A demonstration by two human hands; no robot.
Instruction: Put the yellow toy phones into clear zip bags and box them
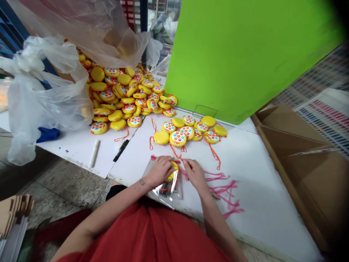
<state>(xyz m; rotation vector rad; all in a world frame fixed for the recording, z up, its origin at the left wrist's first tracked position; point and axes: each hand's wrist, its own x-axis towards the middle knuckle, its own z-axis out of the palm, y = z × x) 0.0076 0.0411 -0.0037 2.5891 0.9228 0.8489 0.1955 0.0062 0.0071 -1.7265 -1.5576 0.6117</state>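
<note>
At the table's front edge, my left hand (163, 169) is closed over a round yellow toy (173, 170) and the clear plastic bag (167, 198) around it. A pink strip (154, 158) runs along the bag's top edge, and an orange cord loop shows inside. My right hand (194, 175) is beside the bag's upper right corner, thumb and fingers pinched together; what they hold is too small to make out. Just beyond my hands lies a small group of yellow toys (178, 138) with coloured dots and orange cords.
A large heap of the same toys (120, 91) spills from a plastic sack (62, 94) at back left. A black marker (121, 150) and a white stick (94, 153) lie left. Pink strips (226, 189) lie right. A green board (240, 54) and cardboard box (297, 163) border the table.
</note>
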